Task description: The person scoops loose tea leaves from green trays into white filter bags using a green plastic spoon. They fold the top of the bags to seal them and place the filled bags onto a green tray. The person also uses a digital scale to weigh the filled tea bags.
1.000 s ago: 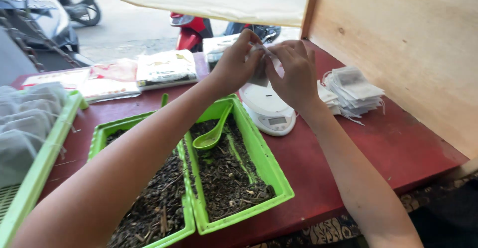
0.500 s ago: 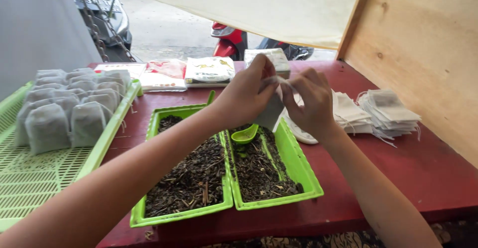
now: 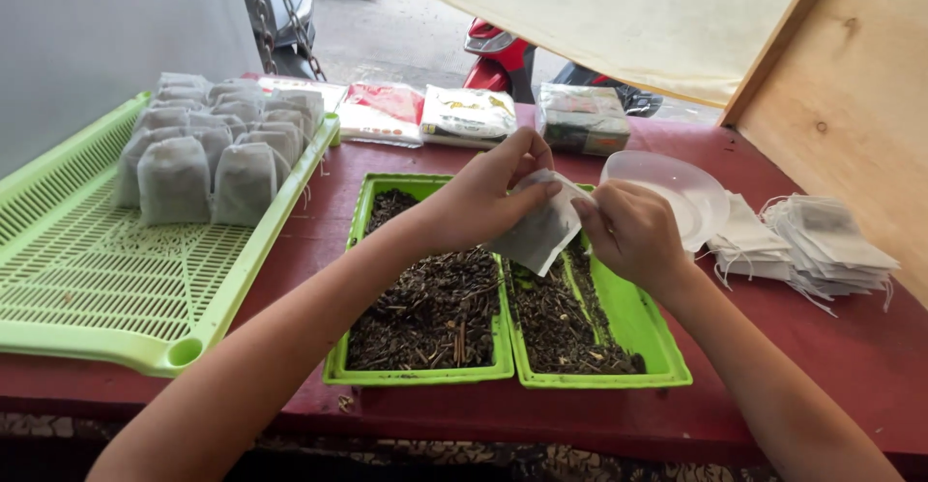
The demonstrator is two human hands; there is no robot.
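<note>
My left hand (image 3: 486, 192) and my right hand (image 3: 633, 233) both grip one small white filter bag (image 3: 537, 229), holding it above two green trays of dark dried leaves. The left green tray (image 3: 344, 342) and the right green tray (image 3: 653, 327) stand side by side at the table's front. A clear plastic bowl (image 3: 677, 187) sits just behind my right hand.
A large green perforated tray (image 3: 116, 289) on the left carries several filled white bags (image 3: 217, 148). Stacks of flat empty bags (image 3: 822, 245) lie at the right. Printed packets (image 3: 469, 115) line the table's far edge. A wooden wall (image 3: 851, 86) rises on the right.
The view has swung left and down, bringing the large tray of filled bags into sight. Both hands have kept hold of the white bag, now lower over the green trays.
</note>
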